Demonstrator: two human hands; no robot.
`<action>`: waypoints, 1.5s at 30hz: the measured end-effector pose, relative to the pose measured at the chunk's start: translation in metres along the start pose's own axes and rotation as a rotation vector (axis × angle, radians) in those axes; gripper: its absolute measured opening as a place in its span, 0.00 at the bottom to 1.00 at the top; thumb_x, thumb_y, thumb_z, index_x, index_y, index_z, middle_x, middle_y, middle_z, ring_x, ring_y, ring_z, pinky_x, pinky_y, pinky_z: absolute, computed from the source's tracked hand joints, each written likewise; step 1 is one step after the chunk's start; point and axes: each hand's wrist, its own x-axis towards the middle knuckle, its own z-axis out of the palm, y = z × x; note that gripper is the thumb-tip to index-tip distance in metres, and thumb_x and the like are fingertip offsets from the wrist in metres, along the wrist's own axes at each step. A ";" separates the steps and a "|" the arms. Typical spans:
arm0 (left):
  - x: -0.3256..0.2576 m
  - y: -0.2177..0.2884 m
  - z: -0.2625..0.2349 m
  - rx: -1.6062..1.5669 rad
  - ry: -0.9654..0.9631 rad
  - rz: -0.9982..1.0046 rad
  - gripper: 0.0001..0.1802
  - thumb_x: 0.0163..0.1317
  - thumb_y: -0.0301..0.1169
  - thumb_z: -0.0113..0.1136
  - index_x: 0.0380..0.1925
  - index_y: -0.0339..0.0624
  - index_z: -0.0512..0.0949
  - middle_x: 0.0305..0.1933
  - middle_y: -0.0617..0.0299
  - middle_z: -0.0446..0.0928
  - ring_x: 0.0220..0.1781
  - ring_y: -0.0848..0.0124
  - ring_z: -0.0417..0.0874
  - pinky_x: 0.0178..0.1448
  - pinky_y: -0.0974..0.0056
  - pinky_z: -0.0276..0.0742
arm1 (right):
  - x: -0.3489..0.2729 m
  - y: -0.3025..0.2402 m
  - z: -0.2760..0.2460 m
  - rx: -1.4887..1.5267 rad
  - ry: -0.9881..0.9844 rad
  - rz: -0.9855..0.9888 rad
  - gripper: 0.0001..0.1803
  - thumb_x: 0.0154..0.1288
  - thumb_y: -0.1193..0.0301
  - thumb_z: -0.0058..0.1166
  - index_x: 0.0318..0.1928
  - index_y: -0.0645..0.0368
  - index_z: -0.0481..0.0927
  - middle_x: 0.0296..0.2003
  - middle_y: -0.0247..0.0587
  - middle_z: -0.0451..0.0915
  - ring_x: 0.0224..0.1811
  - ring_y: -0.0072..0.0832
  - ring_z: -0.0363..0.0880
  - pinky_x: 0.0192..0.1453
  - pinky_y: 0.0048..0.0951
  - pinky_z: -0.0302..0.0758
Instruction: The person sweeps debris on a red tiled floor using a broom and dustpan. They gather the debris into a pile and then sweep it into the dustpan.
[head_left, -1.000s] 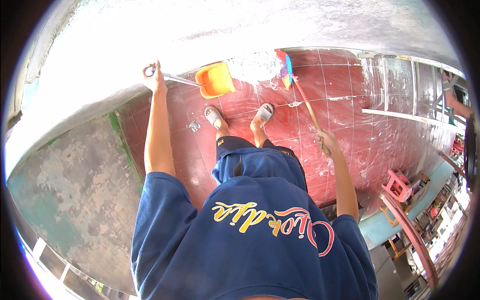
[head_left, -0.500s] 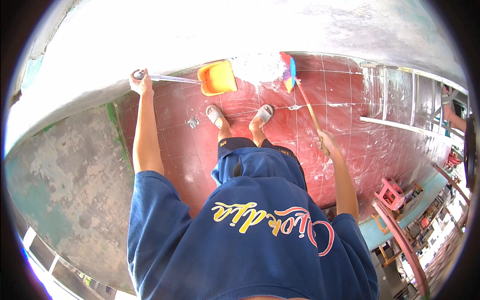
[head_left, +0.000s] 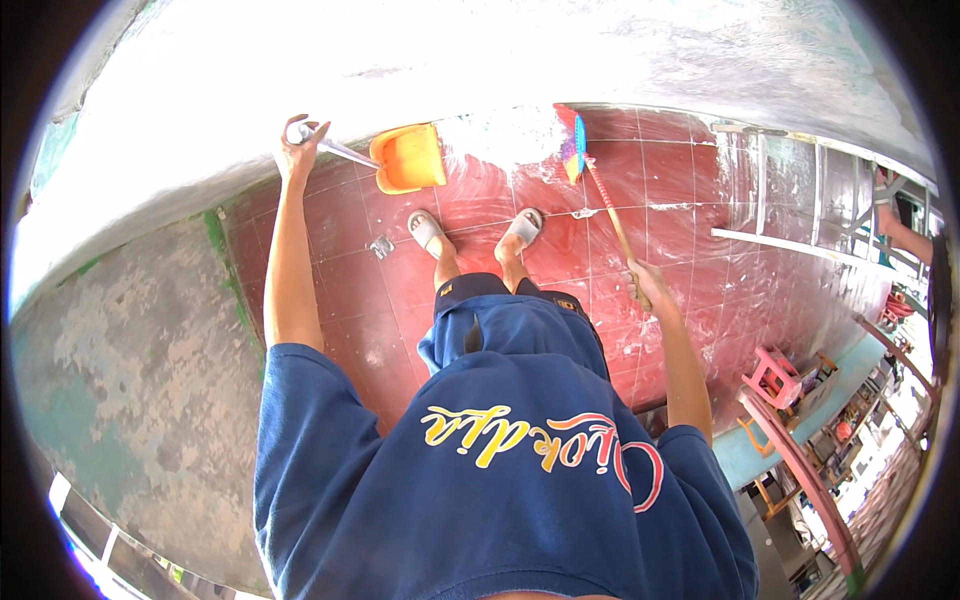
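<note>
Red square floor tiles [head_left: 560, 265], smeared with whitish streaks, run up to a pale, sunlit wall [head_left: 640, 50]. On them, near the wall, stands a long broom [head_left: 605, 195] with a blue head strip, red-to-purple bristles tipped orange, and a tan stick sleeved in red near the head. Left of it lies a glossy yellow-orange scoop-shaped dustpan [head_left: 410, 160], its mouth facing the broom, its slim handle silvery white. Between them glares a white patch [head_left: 505, 140], too bright to tell powder from sunlight. The right hand [head_left: 650, 288] grips the broomstick's end; the left hand [head_left: 296, 155] curls around the dustpan handle's top.
</note>
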 end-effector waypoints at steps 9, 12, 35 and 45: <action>-0.007 0.000 0.048 0.310 -0.618 0.171 0.12 0.58 0.36 0.61 0.35 0.38 0.77 0.33 0.48 0.78 0.41 0.59 0.80 0.47 0.57 0.74 | 0.003 0.001 -0.005 -0.163 0.071 -0.052 0.08 0.69 0.67 0.47 0.41 0.59 0.71 0.22 0.29 0.71 0.16 0.16 0.67 0.17 0.19 0.65; -0.024 0.007 0.059 0.287 -0.688 0.315 0.17 0.58 0.38 0.60 0.41 0.37 0.75 0.37 0.46 0.78 0.43 0.55 0.79 0.50 0.55 0.74 | 0.015 -0.005 -0.026 -0.218 -0.038 -0.090 0.07 0.70 0.68 0.46 0.41 0.58 0.71 0.23 0.29 0.71 0.17 0.16 0.67 0.18 0.18 0.65; -0.209 0.202 0.286 -0.569 0.358 -0.030 0.15 0.65 0.33 0.58 0.21 0.44 0.67 0.14 0.70 0.65 0.14 0.80 0.65 0.18 0.71 0.62 | 0.051 -0.052 -0.233 0.369 -0.356 0.135 0.06 0.72 0.71 0.41 0.44 0.60 0.61 0.29 0.36 0.69 0.17 0.12 0.62 0.14 0.11 0.63; -0.217 0.176 0.406 -0.678 0.237 -0.098 0.12 0.57 0.25 0.57 0.18 0.46 0.66 0.14 0.70 0.63 0.13 0.80 0.64 0.16 0.71 0.60 | -0.002 -0.062 -0.290 0.219 -0.221 0.221 0.07 0.72 0.70 0.43 0.48 0.54 0.63 0.27 0.33 0.67 0.15 0.10 0.60 0.13 0.10 0.58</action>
